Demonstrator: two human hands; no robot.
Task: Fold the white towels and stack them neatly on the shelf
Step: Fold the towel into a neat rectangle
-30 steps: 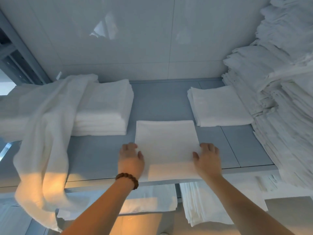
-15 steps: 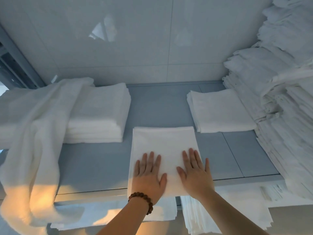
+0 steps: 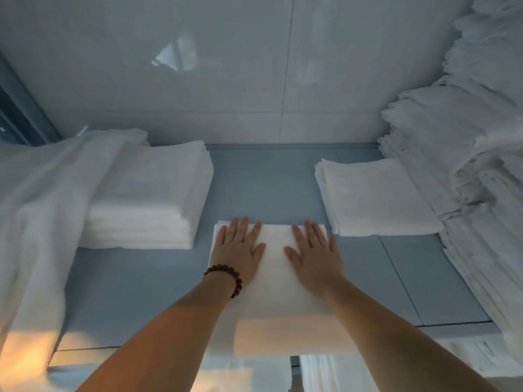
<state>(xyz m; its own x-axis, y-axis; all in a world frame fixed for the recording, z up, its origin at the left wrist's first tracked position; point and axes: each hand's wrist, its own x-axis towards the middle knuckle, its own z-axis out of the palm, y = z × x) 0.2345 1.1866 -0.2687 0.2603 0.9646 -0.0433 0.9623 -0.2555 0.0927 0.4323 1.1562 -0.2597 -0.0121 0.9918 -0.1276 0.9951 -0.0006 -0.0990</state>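
A folded white towel (image 3: 276, 287) lies flat on the grey shelf (image 3: 263, 182), its near edge hanging over the shelf's front. My left hand (image 3: 239, 251), with a brown bead bracelet at the wrist, presses flat on the towel's far left part, fingers straight and spread. My right hand (image 3: 314, 254) presses flat on its far right part in the same way. Both palms are down, so the towel under them is hidden.
A stack of folded towels (image 3: 158, 199) sits at the left, with a loose towel (image 3: 42, 222) draped over its left side and off the shelf edge. A low folded pile (image 3: 373, 196) lies right of centre. A tall towel heap (image 3: 475, 171) fills the right. More towels show on a lower shelf (image 3: 325, 372).
My hands went from the towel's near side edges onto its top, then slid forward across it toward its far edge, fingers flat.
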